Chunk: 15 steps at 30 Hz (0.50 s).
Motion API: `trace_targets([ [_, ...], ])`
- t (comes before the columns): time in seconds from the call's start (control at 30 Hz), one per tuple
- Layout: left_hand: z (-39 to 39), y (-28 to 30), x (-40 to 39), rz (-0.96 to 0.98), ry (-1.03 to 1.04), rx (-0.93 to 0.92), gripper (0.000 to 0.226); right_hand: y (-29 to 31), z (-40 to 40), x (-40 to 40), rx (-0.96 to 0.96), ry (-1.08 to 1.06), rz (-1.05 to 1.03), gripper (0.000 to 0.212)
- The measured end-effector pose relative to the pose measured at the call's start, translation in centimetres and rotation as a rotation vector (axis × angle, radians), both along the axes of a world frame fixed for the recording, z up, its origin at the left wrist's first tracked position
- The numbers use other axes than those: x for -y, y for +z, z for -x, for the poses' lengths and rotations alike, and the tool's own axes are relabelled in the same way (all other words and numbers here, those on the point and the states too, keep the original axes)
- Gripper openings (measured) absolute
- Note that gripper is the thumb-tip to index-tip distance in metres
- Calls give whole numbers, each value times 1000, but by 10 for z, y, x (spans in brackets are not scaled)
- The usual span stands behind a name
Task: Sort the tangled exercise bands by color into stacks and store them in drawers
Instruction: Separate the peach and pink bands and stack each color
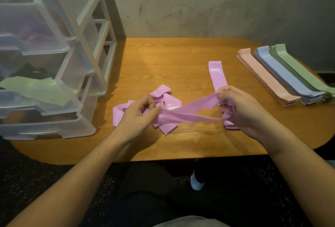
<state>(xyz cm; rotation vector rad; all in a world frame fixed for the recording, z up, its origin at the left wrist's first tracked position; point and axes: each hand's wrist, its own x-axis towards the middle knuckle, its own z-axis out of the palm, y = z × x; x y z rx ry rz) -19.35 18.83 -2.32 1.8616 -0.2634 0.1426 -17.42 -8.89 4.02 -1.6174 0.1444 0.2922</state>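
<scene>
I have my left hand (140, 111) and right hand (235, 105) apart, each pinching an end of one pink band (183, 113), stretched between them. It could snap loose or drag the tangle (163, 103) under my left hand off-pile.

There is only one view, so no overlap with a second one. The camera is sitting on the person's head, looking forward and steeply down over the wooden table (181, 54). It is hanging close above the left hand (139, 113) and right hand (241, 109), with both forearms reaching in from the bottom edge. The wide lens is bending the edges. It is taking in the clear plastic drawers (45, 63) at the left, the grey wall (217, 5) behind, and the person's dark lap at the bottom.
</scene>
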Motion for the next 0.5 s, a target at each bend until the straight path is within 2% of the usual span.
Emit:
trace_targets([
  [0.07, 1, 1, -2, -20, -22, -6, 27, 3, 1, 5, -60, -71, -165, 14],
  [0.17, 0, 2, -6, -129, -65, -12, 20, 6, 3, 15, -89, -131, -205, 10],
  [0.23, -1, 2, -5, -214, -62, 13, 36, 8, 5, 19, -99, -164, -214, 9],
  [0.3, -4, 2, -2, -308, -35, 31, 44, 9, 7, 21, -121, -163, -246, 20],
  [0.37, -6, 2, 3, -347, -18, 53, 32, 11, 10, 22, -150, -137, -265, 28],
  [0.43, -8, 4, 6, -347, -16, 85, 16, 12, 12, 26, -154, -125, -256, 26],
  [0.5, -7, 8, 8, -305, -23, 59, 19, 14, 13, 30, -148, -111, -223, 20],
])
